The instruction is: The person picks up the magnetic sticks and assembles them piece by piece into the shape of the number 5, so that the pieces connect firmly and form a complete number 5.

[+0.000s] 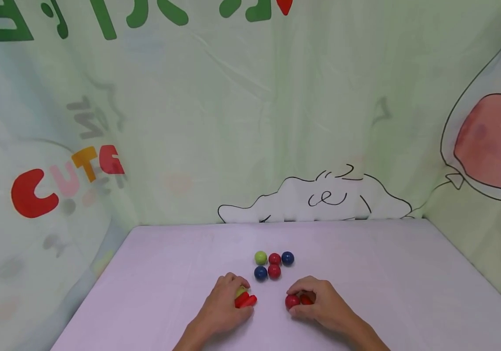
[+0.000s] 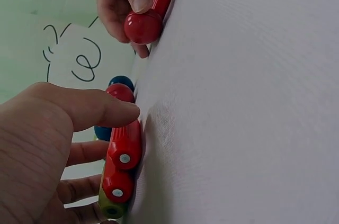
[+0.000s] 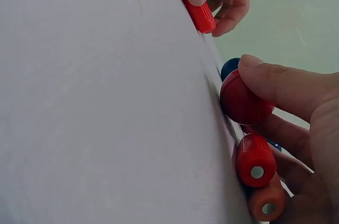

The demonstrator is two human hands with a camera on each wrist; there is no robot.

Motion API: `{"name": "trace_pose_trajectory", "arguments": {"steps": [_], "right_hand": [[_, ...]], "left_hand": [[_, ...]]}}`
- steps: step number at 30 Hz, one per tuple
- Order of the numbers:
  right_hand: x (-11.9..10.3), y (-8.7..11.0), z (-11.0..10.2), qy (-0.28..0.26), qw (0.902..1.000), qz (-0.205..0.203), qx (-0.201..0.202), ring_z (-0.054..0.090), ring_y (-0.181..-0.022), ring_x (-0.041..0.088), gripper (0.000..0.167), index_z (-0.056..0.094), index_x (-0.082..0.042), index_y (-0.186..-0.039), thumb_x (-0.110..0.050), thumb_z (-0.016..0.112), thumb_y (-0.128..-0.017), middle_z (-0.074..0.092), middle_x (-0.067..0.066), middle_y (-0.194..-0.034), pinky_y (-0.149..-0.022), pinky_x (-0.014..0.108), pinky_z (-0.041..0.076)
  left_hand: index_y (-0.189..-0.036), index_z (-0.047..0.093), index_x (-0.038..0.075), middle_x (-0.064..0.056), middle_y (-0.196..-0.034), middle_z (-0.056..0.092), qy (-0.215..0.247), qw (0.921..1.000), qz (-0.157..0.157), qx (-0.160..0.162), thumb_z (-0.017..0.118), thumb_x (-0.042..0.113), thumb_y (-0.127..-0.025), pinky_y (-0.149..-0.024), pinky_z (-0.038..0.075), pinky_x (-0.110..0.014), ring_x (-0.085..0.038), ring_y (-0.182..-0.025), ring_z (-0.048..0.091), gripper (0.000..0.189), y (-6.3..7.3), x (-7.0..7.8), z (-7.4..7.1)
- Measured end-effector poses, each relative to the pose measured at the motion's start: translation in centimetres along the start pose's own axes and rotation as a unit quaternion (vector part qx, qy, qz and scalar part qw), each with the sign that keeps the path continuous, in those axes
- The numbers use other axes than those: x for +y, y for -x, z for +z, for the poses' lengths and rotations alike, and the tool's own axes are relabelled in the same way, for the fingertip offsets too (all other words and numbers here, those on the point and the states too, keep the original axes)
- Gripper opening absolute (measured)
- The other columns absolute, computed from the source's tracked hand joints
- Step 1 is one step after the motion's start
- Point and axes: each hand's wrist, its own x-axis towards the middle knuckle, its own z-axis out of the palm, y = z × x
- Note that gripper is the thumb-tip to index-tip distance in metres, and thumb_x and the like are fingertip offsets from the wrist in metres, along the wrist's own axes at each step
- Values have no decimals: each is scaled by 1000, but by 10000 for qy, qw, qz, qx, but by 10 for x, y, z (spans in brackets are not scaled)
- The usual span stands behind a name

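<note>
My left hand [image 1: 223, 306] curls around a small group of short magnetic sticks: red sticks [image 2: 126, 147] with pale metal discs in their ends, and a yellow-green stick [image 2: 111, 209] beside them. Its thumb lies against the nearest red stick. To the right, my right hand [image 1: 327, 303] pinches a red ball [image 1: 292, 302] between thumb and forefinger, low at the tabletop. Under that palm lie a red stick [image 3: 256, 160] and an orange-red stick [image 3: 267, 200], partly covered by the fingers.
Beyond the hands sits a cluster of balls: a green ball [image 1: 261, 258], two red balls [image 1: 274, 271] and two blue balls [image 1: 261, 273]. The white tabletop [image 1: 180, 258] ends at a printed cloth backdrop [image 1: 232, 122], with cloth on both sides too.
</note>
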Motion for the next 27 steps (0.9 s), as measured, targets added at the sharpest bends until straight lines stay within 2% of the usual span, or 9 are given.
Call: {"name": "trace_pose_trajectory", "arguments": {"steps": [5,9,16,27], "right_hand": [[2,0,1,-128,9995,236,135,58,-115,23,40,75,-22,-109,-33,90,-75,69,-1,-119,-96,35,52],[3,0,3,-243,9990,309,213,58,-119,25,38,75,-22,-108,-32,90,-74,69,0,-121,-98,32,51],[6,-2,4,-305,9984,352,310,57,-123,29,36,76,-23,-104,-34,90,-74,69,1,-124,-104,51,47],[11,-2,3,-225,9987,260,368,57,-127,31,34,75,-24,-102,-35,90,-74,68,-1,-126,-107,48,45]], "left_hand": [[-106,63,26,4,-110,53,-30,10000,-26,-27,82,32,-78,-71,50,-32,-15,-99,46,35,0,1,0],[-98,64,27,4,-110,53,-184,9998,-29,-34,82,32,-79,-68,49,-30,-16,-99,47,27,-2,4,0],[-95,66,28,4,-109,54,-459,9989,76,8,80,34,-80,-65,49,-30,-15,-99,46,22,-4,4,0],[-91,68,28,3,-110,55,-502,9987,97,37,80,33,-80,-64,48,-30,-15,-98,46,18,-4,7,1]]}}
